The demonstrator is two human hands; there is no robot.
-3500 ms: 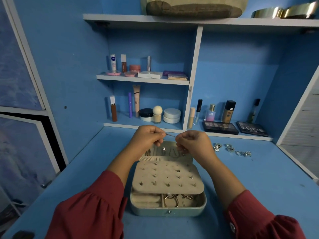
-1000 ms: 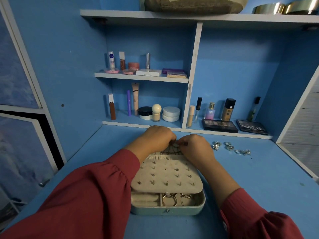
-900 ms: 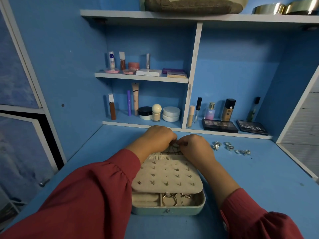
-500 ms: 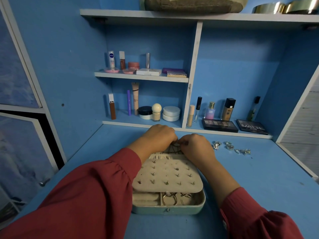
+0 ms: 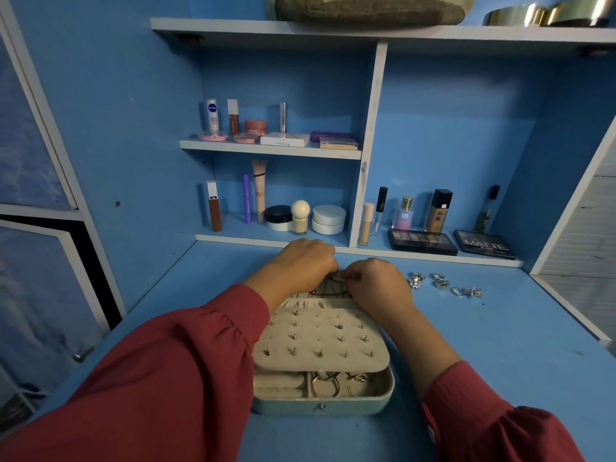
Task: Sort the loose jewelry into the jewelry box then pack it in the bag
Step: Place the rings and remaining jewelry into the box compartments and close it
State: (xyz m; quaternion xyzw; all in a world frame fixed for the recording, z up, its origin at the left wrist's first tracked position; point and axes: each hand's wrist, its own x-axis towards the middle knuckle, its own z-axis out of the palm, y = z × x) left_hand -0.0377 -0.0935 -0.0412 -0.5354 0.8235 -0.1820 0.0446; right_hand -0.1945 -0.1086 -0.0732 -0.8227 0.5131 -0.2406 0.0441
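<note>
Head view
Box: pale green rectangular jewelry box (image 5: 321,405) lies open on the blue desk (image 5: 500,345), front edge toward the person.
Panel: cream padded earring panel (image 5: 320,341) lies over the box's middle; small metal studs dot it.
Front tray: metal hoops and rings (image 5: 328,385) in the near compartments.
Lid: thin dark chain (image 5: 328,288) lies against the inside of the raised lid.
Left hand (image 5: 305,261): fingers curled at the lid's top edge, fingertips on the chain; grip hidden, cannot tell.
Right hand (image 5: 378,281): fingers curled, pinching the chain's end beside the left hand.
Loose pieces: silver rings and earrings (image 5: 445,285) in a row on the desk, right of the hands, apart from the box.
Shelves: cosmetic bottles and palettes (image 5: 421,241) behind.
</note>
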